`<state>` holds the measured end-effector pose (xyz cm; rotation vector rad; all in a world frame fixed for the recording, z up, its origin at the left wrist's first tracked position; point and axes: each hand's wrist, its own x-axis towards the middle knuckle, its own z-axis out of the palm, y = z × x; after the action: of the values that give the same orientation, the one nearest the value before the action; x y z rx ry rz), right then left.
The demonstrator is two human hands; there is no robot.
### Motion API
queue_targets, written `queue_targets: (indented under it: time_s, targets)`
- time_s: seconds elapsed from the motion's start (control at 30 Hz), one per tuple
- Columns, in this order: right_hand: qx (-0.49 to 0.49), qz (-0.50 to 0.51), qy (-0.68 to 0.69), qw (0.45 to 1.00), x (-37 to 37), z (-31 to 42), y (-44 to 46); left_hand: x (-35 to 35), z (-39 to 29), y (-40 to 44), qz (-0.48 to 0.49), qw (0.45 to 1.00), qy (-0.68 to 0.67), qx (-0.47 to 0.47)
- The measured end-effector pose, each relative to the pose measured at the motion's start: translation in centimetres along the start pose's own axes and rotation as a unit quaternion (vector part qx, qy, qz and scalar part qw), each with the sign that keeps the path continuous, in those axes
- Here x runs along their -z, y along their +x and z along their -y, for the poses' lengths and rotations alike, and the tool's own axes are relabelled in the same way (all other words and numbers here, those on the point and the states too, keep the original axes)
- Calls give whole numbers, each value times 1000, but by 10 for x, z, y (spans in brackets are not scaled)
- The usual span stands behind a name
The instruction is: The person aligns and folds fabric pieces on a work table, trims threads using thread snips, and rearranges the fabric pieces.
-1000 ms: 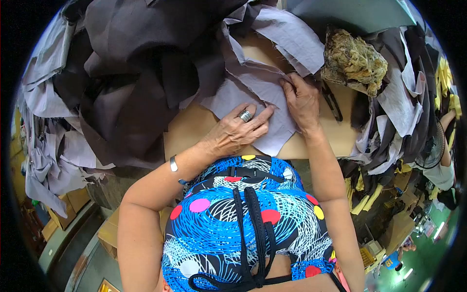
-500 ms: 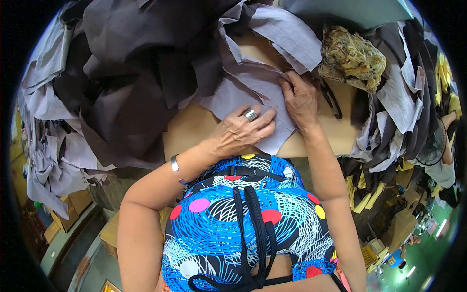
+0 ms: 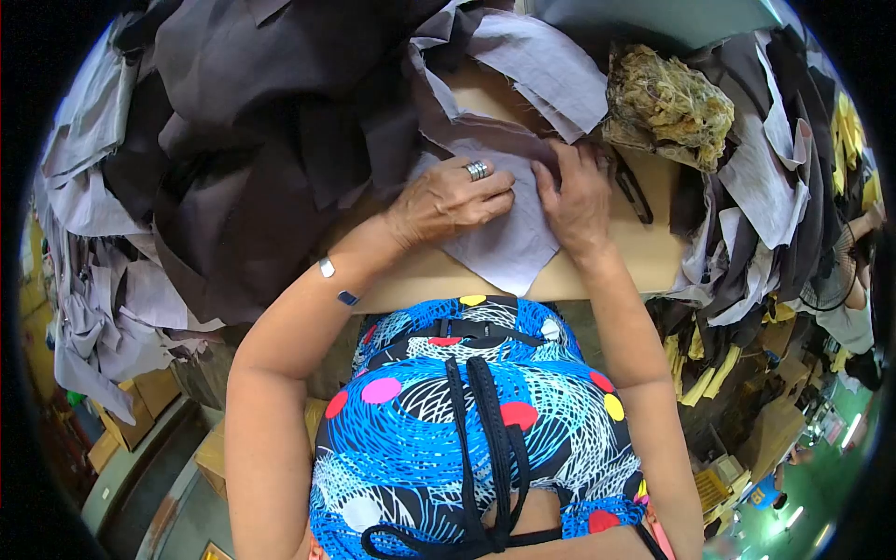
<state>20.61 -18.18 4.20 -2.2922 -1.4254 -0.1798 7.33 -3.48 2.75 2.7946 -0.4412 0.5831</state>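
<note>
A pale lilac-grey cloth piece lies on the tan tabletop in front of me, one corner pointing towards my body. My left hand, with rings on one finger, rests on its left side. The fingers are curled together on the cloth; the thumb is hidden beneath. On the right edge of the cloth lies my right hand, its fingers stretched away from me and its thumb apart from them. More lilac-grey cloth is folded and layered just beyond both hands.
Dark brown cloth is heaped on the left. Black scissors or snips lie right of my right hand, near a plastic-wrapped yellowish bundle. Hanging cloth pieces drape over the right side. A fan stands beyond them.
My left hand has moved left and away from my body. The cloth beneath has shifted and lies flatter. My right thumb has come apart from the fingers.
</note>
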Motion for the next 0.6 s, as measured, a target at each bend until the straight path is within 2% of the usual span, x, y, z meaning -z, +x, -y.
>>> queue_targets:
  time_s: [0.13, 0.23, 0.33, 0.43, 0.6]
  targets:
    - [142, -54, -16, 988, 10, 10, -28, -5, 3, -3, -21, 999, 24, -24]
    - [227, 30, -22, 973, 16, 22, -54, -6, 2, -3, -34, 999, 9, -28]
    - [218, 32, -20, 975, 14, 23, -59, -5, 1, -3, -27, 1000, 15, 5]
    - [222, 31, -24, 974, 16, 24, -57, -7, -3, 4, -72, 993, -20, 95]
    - [207, 33, 1, 978, 13, 22, -60, -3, -5, 2, -48, 998, -3, 51]
